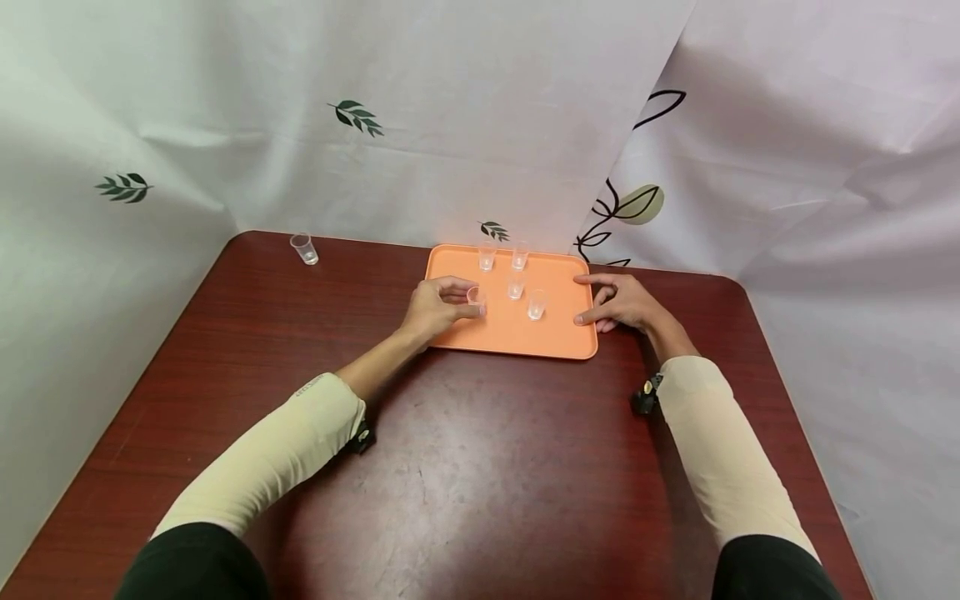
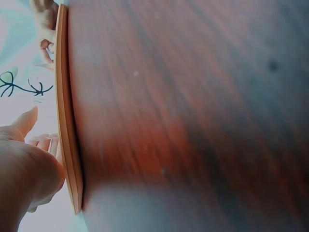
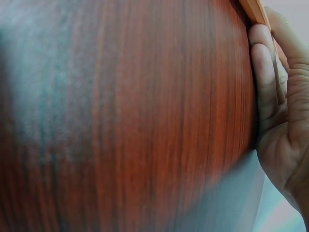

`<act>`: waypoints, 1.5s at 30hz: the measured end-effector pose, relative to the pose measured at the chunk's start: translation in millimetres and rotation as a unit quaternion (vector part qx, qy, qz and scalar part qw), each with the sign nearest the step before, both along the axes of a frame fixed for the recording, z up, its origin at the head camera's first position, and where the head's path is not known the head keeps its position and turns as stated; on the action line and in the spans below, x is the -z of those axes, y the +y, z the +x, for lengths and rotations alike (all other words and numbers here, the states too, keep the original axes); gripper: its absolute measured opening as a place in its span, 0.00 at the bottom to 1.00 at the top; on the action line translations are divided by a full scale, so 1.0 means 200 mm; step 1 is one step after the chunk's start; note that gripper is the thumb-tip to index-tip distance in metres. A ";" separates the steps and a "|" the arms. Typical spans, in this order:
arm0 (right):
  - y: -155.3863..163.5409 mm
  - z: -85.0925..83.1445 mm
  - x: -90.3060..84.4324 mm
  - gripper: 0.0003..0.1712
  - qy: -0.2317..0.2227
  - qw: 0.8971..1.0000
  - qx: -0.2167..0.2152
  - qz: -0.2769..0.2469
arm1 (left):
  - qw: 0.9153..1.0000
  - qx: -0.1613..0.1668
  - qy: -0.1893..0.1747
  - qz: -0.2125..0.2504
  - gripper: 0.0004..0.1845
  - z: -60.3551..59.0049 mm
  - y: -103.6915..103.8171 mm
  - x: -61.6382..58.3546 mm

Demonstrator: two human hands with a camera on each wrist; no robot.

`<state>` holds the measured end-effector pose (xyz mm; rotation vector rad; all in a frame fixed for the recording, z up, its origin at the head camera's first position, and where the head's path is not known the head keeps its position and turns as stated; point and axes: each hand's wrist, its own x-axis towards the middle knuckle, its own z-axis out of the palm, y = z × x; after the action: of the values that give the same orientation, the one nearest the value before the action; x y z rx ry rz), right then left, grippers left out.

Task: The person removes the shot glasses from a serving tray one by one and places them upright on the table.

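- Logging from my remote seat: left hand has its grip pinched round a small clear cup, thumb and fingers curled on it, over the left part of the orange tray
- Cup sits inside that grip, upright, just left of four other cups standing on the tray
- Right hand rests at the tray's right edge, fingers relaxed and spread, pinching nothing
- One lone cup stands well apart at the table far-left corner; left hand is the nearer to it
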<state>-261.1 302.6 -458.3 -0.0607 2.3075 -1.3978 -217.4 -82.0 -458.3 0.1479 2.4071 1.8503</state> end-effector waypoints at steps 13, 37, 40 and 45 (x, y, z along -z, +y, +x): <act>-0.02 0.02 -0.02 0.52 -0.008 1.000 0.001 -0.003 | 0.999 -0.037 0.019 0.032 0.22 -0.02 -0.08 -0.05; 0.01 0.00 0.01 0.51 0.012 1.000 -0.006 0.007 | 0.965 -0.234 0.015 0.120 0.24 -0.16 -0.48 -0.03; 0.01 0.00 0.01 0.52 0.010 1.000 -0.005 0.005 | 0.964 -0.245 0.006 0.104 0.25 -0.16 -0.53 -0.03; 0.00 -0.01 0.01 0.52 0.004 1.000 -0.004 0.002 | 0.959 -0.268 -0.012 0.096 0.25 -0.18 -0.61 -0.03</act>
<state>-262.1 302.8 -460.1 -0.0735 2.3145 -1.3919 -253.5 -203.5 -452.2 -0.5660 2.4079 2.2759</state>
